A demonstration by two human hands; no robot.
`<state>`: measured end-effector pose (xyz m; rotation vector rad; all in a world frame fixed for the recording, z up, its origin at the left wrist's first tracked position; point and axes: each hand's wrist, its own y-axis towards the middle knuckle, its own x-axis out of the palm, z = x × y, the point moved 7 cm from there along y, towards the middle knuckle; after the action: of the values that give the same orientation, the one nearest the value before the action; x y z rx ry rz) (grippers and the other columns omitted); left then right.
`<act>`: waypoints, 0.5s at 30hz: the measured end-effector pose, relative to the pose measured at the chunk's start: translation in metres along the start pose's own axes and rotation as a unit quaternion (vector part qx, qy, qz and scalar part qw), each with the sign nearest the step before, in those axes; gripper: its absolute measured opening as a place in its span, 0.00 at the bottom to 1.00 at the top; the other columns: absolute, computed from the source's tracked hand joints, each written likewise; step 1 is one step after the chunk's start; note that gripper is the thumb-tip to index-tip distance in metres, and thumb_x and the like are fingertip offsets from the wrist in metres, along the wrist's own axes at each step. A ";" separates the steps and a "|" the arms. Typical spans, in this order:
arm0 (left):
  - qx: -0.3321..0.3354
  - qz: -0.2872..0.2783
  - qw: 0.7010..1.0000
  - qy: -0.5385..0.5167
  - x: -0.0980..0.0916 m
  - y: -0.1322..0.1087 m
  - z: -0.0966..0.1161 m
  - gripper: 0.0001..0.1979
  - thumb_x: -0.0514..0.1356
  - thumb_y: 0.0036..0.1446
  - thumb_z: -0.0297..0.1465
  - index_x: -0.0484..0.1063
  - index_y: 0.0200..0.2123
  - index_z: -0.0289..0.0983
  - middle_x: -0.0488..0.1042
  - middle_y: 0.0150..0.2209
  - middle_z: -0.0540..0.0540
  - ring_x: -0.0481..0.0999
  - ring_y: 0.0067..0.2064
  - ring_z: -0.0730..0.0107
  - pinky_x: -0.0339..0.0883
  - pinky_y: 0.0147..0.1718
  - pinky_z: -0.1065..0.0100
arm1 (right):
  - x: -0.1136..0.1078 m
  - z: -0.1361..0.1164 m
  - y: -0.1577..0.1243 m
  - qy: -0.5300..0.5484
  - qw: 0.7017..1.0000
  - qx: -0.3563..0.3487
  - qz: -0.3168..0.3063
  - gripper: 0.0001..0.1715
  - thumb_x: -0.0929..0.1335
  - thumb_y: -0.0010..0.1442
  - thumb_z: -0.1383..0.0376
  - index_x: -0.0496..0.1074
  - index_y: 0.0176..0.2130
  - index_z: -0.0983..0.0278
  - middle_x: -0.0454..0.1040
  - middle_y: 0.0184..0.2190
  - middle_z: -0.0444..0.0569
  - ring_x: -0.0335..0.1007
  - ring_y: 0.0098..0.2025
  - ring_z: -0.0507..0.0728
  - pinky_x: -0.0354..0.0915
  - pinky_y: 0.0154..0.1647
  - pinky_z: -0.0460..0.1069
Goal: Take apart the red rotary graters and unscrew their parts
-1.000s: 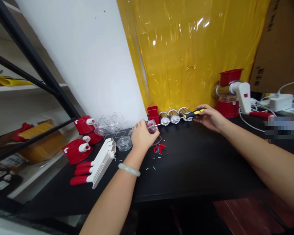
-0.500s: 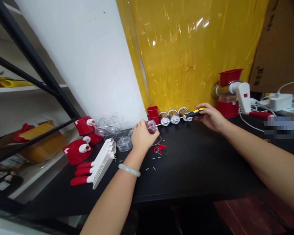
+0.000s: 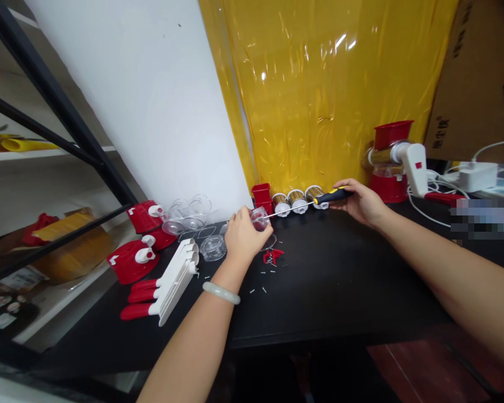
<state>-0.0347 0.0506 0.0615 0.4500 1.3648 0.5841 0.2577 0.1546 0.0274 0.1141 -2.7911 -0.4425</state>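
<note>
My left hand (image 3: 244,232) is wrapped round a clear plastic part (image 3: 259,215), and much of that part is hidden behind the fingers. A screwdriver (image 3: 331,196) with a black and yellow handle is gripped in my right hand (image 3: 359,202). Its long metal shaft runs leftward, and the tip meets the clear part. On the black table just below my left hand lie small red plastic pieces (image 3: 273,256) and several loose screws (image 3: 264,290). Another clear plastic piece (image 3: 213,247) rests to the left of that hand.
White crank handles with red grips (image 3: 172,285) lie at left, beside red bases (image 3: 134,261) and clear housings (image 3: 189,215). Grater drums (image 3: 298,201) and a red hopper (image 3: 261,196) line the back. An assembled rotary grater (image 3: 390,162) stands at right near white cables and an adapter (image 3: 479,176).
My right hand and the screwdriver handle have shifted very slightly. The screwdriver's tip stays at the clear part, and my left hand keeps its hold.
</note>
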 end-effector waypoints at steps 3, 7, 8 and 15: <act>0.007 0.001 1.000 0.002 0.000 0.000 0.000 0.23 0.60 0.53 0.48 0.62 0.47 0.41 0.75 0.44 0.40 0.73 0.48 0.50 0.65 0.42 0.57 | -0.008 -0.002 0.002 -0.143 0.988 -0.027 0.046 0.15 0.66 0.58 0.52 0.67 0.28 0.60 0.63 0.17 0.42 0.60 0.18 0.52 0.58 0.19 0.47; 0.017 0.001 1.000 -0.003 0.000 0.001 0.001 0.23 0.59 0.54 0.48 0.62 0.46 0.41 0.75 0.45 0.40 0.73 0.49 0.51 0.65 0.42 0.58 | -0.006 -0.010 0.000 -0.114 0.990 -0.058 0.057 0.08 0.70 0.52 0.60 0.67 0.29 0.59 0.65 0.20 0.41 0.61 0.21 0.51 0.57 0.21 0.45; 0.015 0.001 1.000 -0.002 0.000 0.001 0.001 0.23 0.59 0.54 0.48 0.62 0.46 0.42 0.74 0.45 0.40 0.73 0.49 0.51 0.65 0.41 0.58 | -0.004 -0.010 -0.001 -0.061 0.996 -0.052 0.045 0.07 0.70 0.49 0.63 0.67 0.30 0.59 0.67 0.23 0.41 0.64 0.24 0.51 0.61 0.23 0.46; 0.013 0.000 1.000 0.005 -0.001 0.002 0.001 0.24 0.59 0.53 0.49 0.62 0.46 0.41 0.75 0.44 0.40 0.74 0.47 0.50 0.65 0.38 0.58 | -0.004 -0.005 0.001 -0.071 0.997 -0.018 0.028 0.18 0.67 0.55 0.48 0.68 0.29 0.60 0.66 0.18 0.42 0.63 0.19 0.52 0.61 0.21 0.48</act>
<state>-0.0340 0.0515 0.0639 0.4694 1.3840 0.5704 0.2627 0.1546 0.0308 -0.0028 -2.9148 -0.5059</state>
